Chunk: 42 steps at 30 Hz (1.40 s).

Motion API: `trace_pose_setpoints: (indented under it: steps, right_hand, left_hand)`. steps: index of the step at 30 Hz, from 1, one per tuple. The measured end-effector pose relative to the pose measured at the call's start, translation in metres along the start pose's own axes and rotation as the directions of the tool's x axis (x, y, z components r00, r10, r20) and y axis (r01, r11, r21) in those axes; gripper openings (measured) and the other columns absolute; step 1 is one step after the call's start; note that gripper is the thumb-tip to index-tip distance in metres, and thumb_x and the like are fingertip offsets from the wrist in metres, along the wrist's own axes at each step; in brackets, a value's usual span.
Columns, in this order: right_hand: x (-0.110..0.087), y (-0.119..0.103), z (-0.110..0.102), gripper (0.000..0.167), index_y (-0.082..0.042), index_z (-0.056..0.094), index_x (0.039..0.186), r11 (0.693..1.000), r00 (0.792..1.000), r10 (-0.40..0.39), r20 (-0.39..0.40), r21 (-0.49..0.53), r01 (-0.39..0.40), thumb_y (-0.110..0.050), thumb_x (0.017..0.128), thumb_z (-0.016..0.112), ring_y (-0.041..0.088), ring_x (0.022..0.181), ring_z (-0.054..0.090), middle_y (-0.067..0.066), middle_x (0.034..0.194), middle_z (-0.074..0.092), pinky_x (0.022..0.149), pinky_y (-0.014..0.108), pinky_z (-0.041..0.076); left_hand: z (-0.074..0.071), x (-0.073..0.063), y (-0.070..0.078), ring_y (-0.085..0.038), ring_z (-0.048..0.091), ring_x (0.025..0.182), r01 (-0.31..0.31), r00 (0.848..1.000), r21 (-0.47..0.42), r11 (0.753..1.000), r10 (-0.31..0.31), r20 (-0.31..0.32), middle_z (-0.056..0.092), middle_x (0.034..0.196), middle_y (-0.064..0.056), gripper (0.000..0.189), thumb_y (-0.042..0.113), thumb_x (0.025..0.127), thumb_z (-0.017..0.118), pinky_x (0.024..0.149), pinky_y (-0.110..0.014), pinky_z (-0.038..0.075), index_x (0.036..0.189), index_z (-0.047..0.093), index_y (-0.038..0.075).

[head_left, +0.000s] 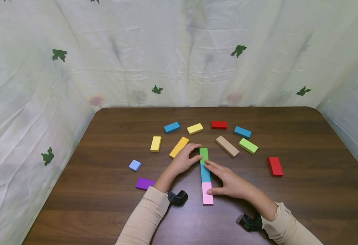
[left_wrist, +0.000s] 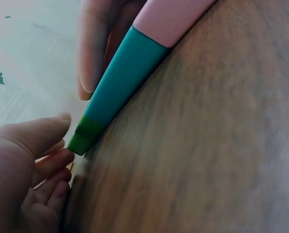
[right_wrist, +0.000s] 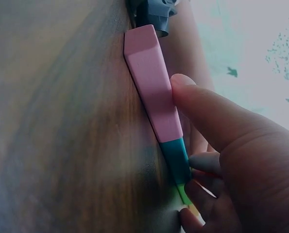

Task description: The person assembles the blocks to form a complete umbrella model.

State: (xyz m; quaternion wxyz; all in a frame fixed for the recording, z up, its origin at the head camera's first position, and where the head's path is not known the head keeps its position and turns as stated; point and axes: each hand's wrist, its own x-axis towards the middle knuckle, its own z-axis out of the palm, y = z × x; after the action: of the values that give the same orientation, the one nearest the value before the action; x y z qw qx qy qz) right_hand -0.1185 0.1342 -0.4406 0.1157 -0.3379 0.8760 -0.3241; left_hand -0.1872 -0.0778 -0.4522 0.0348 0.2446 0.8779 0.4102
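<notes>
A green block [head_left: 204, 155], a blue block [head_left: 205, 173] and a pink block [head_left: 207, 197] lie end to end in one straight row on the table. At the far end of the row, my left hand [head_left: 183, 161] has its thumb by the green block's left side and its forefinger near the far end. From the right, my right hand [head_left: 232, 182] reaches the row with fingers spread. Its thumb [right_wrist: 183, 90] touches the pink block's side, while its fingertips rest beside the blue block near the green one.
Loose blocks arc around the row: an orange block [head_left: 179, 147], a tan block [head_left: 227, 146], a lime block [head_left: 248, 146], a red block [head_left: 275, 166], a small light-blue block [head_left: 135, 165], a purple block [head_left: 144, 183] and others. A pale curtain [head_left: 179, 61] hangs behind the brown table [head_left: 105, 211].
</notes>
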Motion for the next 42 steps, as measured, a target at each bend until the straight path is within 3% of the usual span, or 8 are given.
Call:
trace_pose_setpoints:
  steps: [6,13,18,25,35,42]
  right_hand:
    - [-0.001,0.0,0.0,0.083,-0.011,0.03,0.141,1.0,1.0,0.0,-0.005,0.002,0.0,-0.05,0.076,0.065,0.02,0.131,0.022,-0.002,0.147,0.02,0.1,0.047,0.025]
    - [-0.001,0.0,0.0,0.082,-0.011,0.031,0.141,1.0,1.0,0.003,-0.005,0.004,-0.003,-0.05,0.076,0.065,0.02,0.131,0.022,-0.002,0.147,0.02,0.1,0.047,0.024]
    - [-0.001,-0.001,-0.001,0.083,-0.012,0.031,0.141,1.0,1.0,0.013,0.0,0.008,-0.013,-0.051,0.076,0.065,0.02,0.131,0.022,-0.002,0.147,0.02,0.1,0.048,0.025]
    - [-0.001,-0.003,-0.002,0.083,-0.013,0.03,0.141,1.0,1.0,0.027,0.009,0.014,-0.028,-0.051,0.076,0.065,0.02,0.131,0.021,-0.003,0.147,0.019,0.1,0.047,0.024]
    - [-0.001,-0.003,-0.003,0.083,-0.012,0.029,0.141,0.999,0.999,0.03,0.012,0.014,-0.03,-0.049,0.076,0.065,0.02,0.131,0.021,-0.003,0.147,0.019,0.1,0.048,0.024]
    - [-0.001,-0.002,-0.001,0.083,-0.012,0.03,0.141,1.0,1.0,0.012,0.008,0.011,-0.012,-0.05,0.076,0.065,0.02,0.131,0.021,-0.002,0.147,0.019,0.1,0.048,0.024]
  left_hand:
    - [-0.002,-0.002,0.001,-0.018,0.051,0.106,-0.023,0.99,-0.051,0.998,0.016,-0.14,0.054,0.117,-0.006,0.037,0.018,0.086,0.062,0.091,-0.03,0.039,0.12,0.054,0.006]
    - [-0.01,-0.002,0.001,-0.018,0.051,0.106,-0.07,0.95,-0.039,0.997,0.055,-0.308,0.056,0.113,-0.005,0.035,0.016,0.083,0.065,0.09,-0.032,0.04,0.116,0.057,0.006]
    - [-0.018,-0.003,-0.001,-0.018,0.048,0.108,-0.049,0.93,-0.019,0.999,0.039,-0.364,0.055,0.114,-0.007,0.037,0.015,0.081,0.067,0.092,-0.035,0.037,0.116,0.057,0.005]
    - [-0.027,-0.005,-0.007,-0.025,0.045,0.109,0.038,0.927,-0.012,0.999,-0.039,-0.372,0.051,0.118,-0.01,0.043,0.014,0.078,0.071,0.092,-0.039,0.036,0.118,0.056,0.005]
    - [-0.034,-0.008,-0.018,-0.026,0.048,0.103,0.172,0.939,0.001,0.985,-0.164,-0.302,0.048,0.118,-0.013,0.052,0.017,0.077,0.072,0.088,-0.035,0.04,0.122,0.052,0.003]
    - [-0.035,-0.01,-0.02,-0.027,0.046,0.1,0.211,0.942,0.027,0.977,-0.197,-0.271,0.052,0.113,-0.014,0.05,0.017,0.076,0.073,0.085,-0.037,0.039,0.119,0.054,0.001]
